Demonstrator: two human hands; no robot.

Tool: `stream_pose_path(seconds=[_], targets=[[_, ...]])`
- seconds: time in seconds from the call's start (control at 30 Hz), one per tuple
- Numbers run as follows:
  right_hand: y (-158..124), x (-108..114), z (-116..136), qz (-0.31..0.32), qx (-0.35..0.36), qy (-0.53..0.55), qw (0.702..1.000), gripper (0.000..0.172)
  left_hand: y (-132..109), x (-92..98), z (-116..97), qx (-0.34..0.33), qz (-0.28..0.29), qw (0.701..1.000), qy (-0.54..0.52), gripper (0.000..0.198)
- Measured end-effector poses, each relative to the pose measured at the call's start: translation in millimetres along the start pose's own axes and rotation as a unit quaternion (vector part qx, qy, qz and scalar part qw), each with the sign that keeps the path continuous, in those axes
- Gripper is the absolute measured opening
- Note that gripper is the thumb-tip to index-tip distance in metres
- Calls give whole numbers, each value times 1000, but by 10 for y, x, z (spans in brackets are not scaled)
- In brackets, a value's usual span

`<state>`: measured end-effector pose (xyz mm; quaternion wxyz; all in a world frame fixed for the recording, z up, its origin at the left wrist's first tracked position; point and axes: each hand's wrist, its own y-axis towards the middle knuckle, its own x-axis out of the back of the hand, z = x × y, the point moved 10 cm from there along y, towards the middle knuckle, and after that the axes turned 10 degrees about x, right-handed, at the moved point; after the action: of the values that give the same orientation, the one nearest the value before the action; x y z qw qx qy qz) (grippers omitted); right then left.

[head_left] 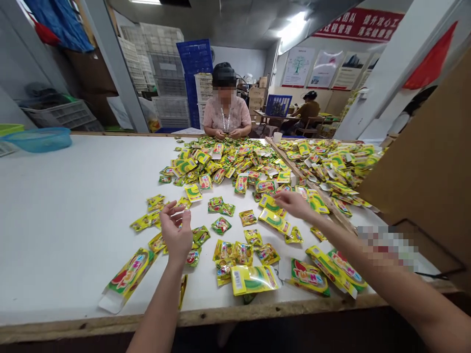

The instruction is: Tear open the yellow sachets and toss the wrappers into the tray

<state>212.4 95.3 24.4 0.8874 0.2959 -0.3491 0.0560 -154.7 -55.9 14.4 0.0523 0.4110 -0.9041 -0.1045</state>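
My left hand hovers above the white table with its fingers apart, holding nothing, just above scattered yellow-green foil sachets. My right hand reaches forward with its fingers extended, empty, close above a yellow sachet. Larger printed packets lie near the table's front edge, among them a yellow-green packet and a packet with a red fruit print. A dense heap of sachets lies beyond my hands. A person sits across the table with both hands together at its far edge.
A low wooden divider runs across the white table, with more sachets heaped behind it. A cardboard sheet stands at the right. A blue plastic basin sits at the far left. Stacked crates rise behind.
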Motion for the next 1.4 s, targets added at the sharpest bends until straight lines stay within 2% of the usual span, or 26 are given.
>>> stream_pose_path(seconds=[0.07,0.1,0.13,0.2,0.27,0.33,0.4,0.47,0.53,0.6,0.63,0.7,0.77,0.8,0.87,0.93,1.0,1.1,1.17,1.23,1.3,1.37,1.4], targets=[[38,-504,162,73,15,-17,997,8,30,72,5,-15,-38,999,34,35],[62,-709,222,102,15,-29,994,10,28,46,1,-28,-36,996,72,32],[90,-871,274,121,16,-43,992,11,11,-42,-1,-48,-14,991,121,29],[127,-1108,346,154,13,-71,985,16,-89,-378,56,-89,83,965,234,27],[124,-1244,399,185,11,-89,979,23,-269,-782,239,-108,207,913,334,32],[79,-1280,459,208,15,-90,974,25,-423,-1056,437,-101,284,870,390,39],[4,-1230,528,217,19,-77,973,21,-495,-1197,545,-93,312,854,407,42],[-91,-1135,595,215,19,-56,975,16,-508,-1240,567,-90,321,853,402,42],[-198,-1043,648,208,12,-36,977,11,-509,-1223,535,-92,331,853,393,43],[-315,-995,666,195,-25,36,980,12,-520,-1166,436,-105,339,855,379,38],[-376,-998,668,187,-54,97,976,15,-520,-1117,350,-112,334,865,359,33],[-477,-1026,694,154,-117,235,953,22,-496,-965,148,-105,301,906,279,21],[-518,-1031,751,92,-156,339,923,31,-479,-810,29,-47,274,949,150,15],[-523,-1027,780,58,-169,372,911,35,-497,-774,22,-4,277,957,80,16],[-526,-1059,851,13,-187,418,889,42,-589,-800,49,73,310,948,-26,22],[-533,-1147,929,5,-196,447,873,46,-679,-840,65,101,328,937,-68,24],[-566,-1258,996,13,-201,475,857,47,-711,-811,65,78,298,951,-37,22],[-694,-1419,1052,37,-226,522,822,48,-758,-702,-37,-16,213,975,54,13],[-765,-1469,1112,72,-211,523,823,46,-832,-672,-154,-85,189,973,97,8],[-787,-1442,1170,106,-166,488,850,41,-885,-671,-229,-131,210,959,138,9],[-784,-1361,1170,112,-134,445,878,38,-827,-575,-218,-142,227,939,218,16],[-776,-1250,1102,86,-140,423,891,40,-614,-277,-98,-113,200,907,353,32],[-772,-1195,1070,69,-147,421,892,42,-450,-21,-2,-76,155,882,439,43]])
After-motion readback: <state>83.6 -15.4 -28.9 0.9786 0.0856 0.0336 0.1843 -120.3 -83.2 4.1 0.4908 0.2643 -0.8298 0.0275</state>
